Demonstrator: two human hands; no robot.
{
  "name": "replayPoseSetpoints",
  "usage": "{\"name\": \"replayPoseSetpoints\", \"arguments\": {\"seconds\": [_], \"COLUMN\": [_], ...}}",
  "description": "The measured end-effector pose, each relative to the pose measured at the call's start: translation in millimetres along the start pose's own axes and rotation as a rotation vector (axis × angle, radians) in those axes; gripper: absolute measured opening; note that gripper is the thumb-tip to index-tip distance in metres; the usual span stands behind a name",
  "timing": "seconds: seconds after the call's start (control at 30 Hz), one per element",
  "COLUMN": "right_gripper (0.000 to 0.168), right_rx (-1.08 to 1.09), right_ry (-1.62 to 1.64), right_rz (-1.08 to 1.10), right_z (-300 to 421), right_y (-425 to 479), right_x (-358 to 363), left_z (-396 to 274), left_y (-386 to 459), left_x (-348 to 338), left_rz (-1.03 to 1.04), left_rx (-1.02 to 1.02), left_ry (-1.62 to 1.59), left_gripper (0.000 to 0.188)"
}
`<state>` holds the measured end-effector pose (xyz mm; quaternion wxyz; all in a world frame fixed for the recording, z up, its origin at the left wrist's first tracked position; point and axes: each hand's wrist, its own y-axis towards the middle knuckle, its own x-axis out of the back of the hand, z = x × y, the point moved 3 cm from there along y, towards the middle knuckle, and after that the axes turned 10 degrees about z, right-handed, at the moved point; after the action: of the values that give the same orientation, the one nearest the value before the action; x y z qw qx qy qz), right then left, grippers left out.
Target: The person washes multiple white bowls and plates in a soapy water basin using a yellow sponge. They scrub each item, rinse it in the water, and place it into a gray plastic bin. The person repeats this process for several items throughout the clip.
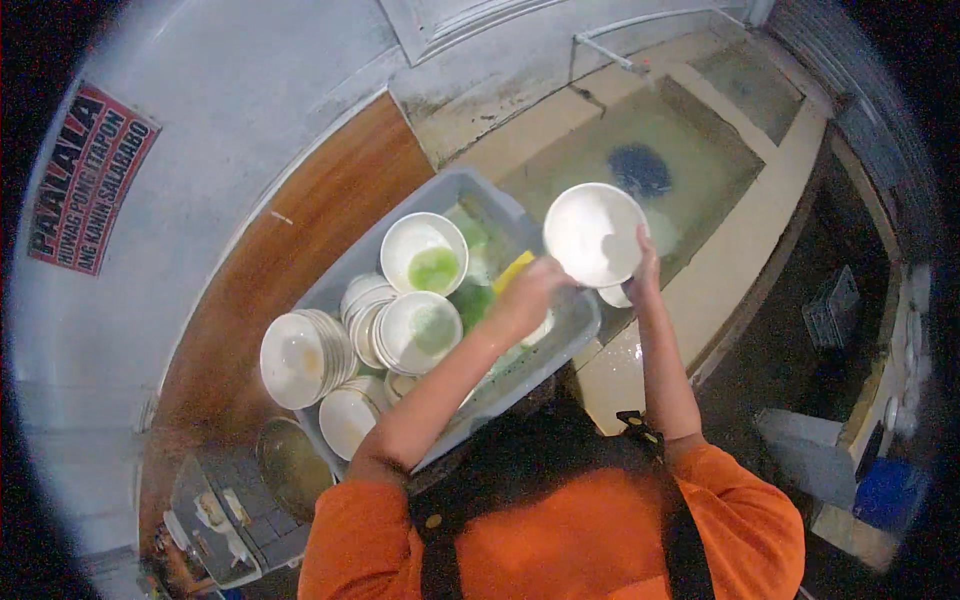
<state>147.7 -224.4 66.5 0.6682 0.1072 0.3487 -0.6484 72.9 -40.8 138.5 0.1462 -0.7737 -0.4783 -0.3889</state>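
Observation:
My right hand (646, 262) grips a white bowl (592, 234) by its right side, with the inside facing up. A second white rim shows just below it. Blurred by motion, my left hand (529, 300) is at the bowl's lower left edge, with a yellow sponge (514, 271) in its grasp. Beneath my hands is a grey plastic tub (495, 187) with green liquid and several stacks of white bowls. Two of the upper bowls (424, 255) (421, 332) hold green liquid. A tilted bowl stack (292, 361) rests at the tub's left end.
Beyond the tub lies a tiled basin (720, 180) of cloudy water, with a dark blue round thing (639, 169) in it and a white pipe (607, 51) above. At lower left stand a grey crate (262, 517) and a round pan (292, 465). A blue container (889, 491) is at far right.

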Motion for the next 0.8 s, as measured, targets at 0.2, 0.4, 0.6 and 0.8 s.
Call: {"name": "replayPoseSetpoints", "arguments": {"seconds": [0.2,0.4,0.6,0.8], "right_gripper": [0.037,0.027,0.026,0.026], "right_rx": [-0.006,-0.285,-0.420,-0.378], "right_ry": [0.032,0.138,0.229,0.291], "right_rz": [-0.241,-0.331,-0.311,-0.108], "right_z": [-84,-174,-187,-174], "right_y": [85,114,103,102], "right_x": [110,211,199,178], "left_z": [124,94,96,79], "left_y": [-85,-116,-136,-117], "left_x": [-55,-87,-109,-71], "left_rz": [0.065,0.170,0.291,0.271], "left_rx": [0.820,0.529,0.384,0.510], "left_ry": [-0.043,0.583,0.716,0.462], "left_gripper": [0.044,0.045,0.019,0.022]}}
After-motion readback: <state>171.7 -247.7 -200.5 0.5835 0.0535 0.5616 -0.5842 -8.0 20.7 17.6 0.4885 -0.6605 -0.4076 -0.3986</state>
